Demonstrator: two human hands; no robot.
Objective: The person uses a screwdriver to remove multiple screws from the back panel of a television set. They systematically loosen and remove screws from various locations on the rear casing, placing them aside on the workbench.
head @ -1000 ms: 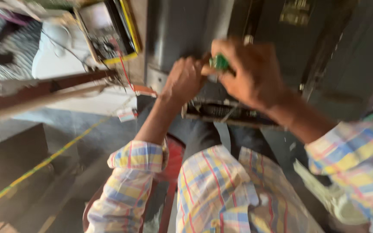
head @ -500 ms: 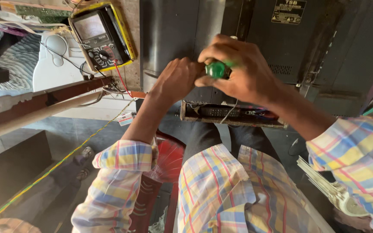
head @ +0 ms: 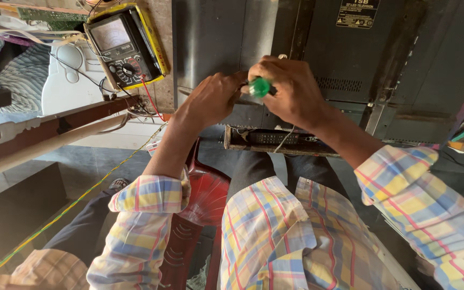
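Behind everything stands the dark back panel of a television [head: 350, 59], and I take my bearings from it. Compared with half a second ago, the view has steadied and both hands now sit lower against the panel's bottom edge, close together; the green-handled screwdriver [head: 260, 87] that was raised in the right fist is now pointed left toward the left hand. I read that as the tool being brought onto a fastener along the panel's lower rim, though the tip itself is hidden behind the fingers. The right hand [head: 291, 91] is clenched around the screwdriver handle, wrist bent, forearm running down and right from the panel into a plaid sleeve. The left hand [head: 210, 99] is curled at the panel's edge, just beside the tool; I cannot tell whether it pinches the shaft or only steadies it (the fingertips are out of sight). Just below the panel lies a narrow circuit strip [head: 275, 140] across the lap. Left of the panel, a yellow-cased meter [head: 125, 45] rests with red and black leads trailing down.
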